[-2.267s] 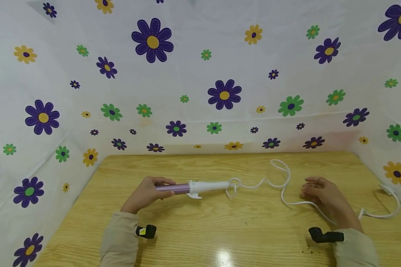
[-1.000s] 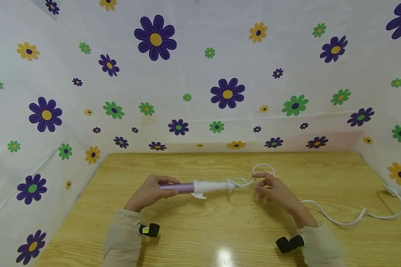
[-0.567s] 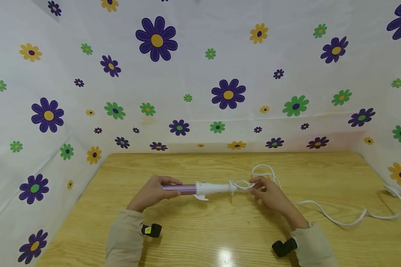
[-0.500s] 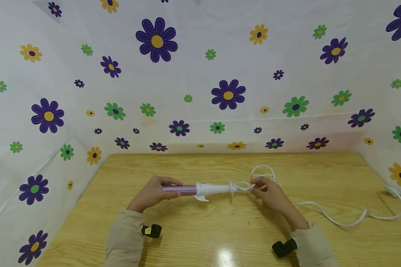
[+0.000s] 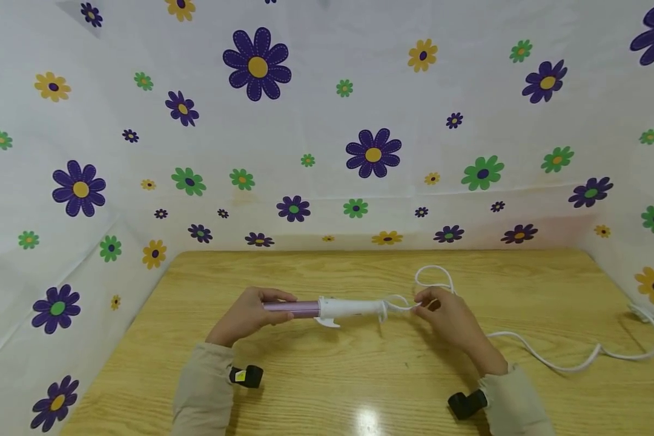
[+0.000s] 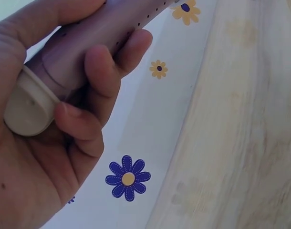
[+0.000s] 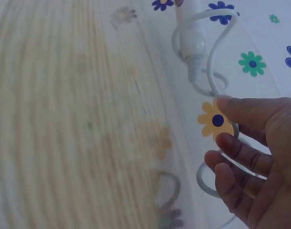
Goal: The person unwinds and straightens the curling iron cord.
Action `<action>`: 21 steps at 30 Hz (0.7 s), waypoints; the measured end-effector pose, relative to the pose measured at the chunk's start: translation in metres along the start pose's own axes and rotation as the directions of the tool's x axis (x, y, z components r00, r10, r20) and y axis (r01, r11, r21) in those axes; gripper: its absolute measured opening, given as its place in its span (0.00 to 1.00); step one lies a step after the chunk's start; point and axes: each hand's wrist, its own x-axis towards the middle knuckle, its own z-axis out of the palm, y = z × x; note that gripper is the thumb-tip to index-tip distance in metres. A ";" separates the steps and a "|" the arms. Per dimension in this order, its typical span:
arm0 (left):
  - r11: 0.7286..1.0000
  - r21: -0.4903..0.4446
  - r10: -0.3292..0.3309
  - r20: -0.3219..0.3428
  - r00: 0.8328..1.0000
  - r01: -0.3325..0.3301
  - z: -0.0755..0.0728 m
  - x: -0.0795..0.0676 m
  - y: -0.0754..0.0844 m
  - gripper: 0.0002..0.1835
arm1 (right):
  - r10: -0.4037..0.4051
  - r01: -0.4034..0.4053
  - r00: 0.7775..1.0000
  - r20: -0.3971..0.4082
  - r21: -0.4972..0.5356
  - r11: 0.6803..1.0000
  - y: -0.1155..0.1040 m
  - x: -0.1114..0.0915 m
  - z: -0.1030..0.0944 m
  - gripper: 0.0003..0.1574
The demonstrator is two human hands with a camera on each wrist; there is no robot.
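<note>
My left hand (image 5: 247, 315) grips the purple barrel of a curling iron (image 5: 346, 307), thumb and fingers wrapped round it. The iron is held level, its white handle pointing right and its small white lever facing down. In the left wrist view, the barrel (image 6: 71, 52) shows rows of small holes and a cream end cap lies against the palm. Thumb and index finger of my right hand (image 5: 449, 318) pinch the white cord (image 5: 402, 307) just beyond the handle. A loop of cord hangs round the handle's end, clearly seen in the right wrist view.
Behind the right hand a cord loop (image 5: 433, 267) arches up. More cord runs right across the wooden table (image 5: 327, 375) to a white end piece (image 5: 640, 312) near the right edge. Flower-printed white cloth (image 5: 316, 121) encloses the back and sides.
My right hand has come left from the table's right side and taken the cord near the handle, then drawn slightly right. The cord loop has slid toward the handle's end. The left hand keeps its grip.
</note>
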 end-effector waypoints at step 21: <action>0.993 -0.120 0.011 0.018 1.000 -0.009 -0.011 -0.009 0.008 0.21 | 0.109 -0.109 0.994 -0.013 -0.193 0.975 0.014 0.002 -0.022 0.15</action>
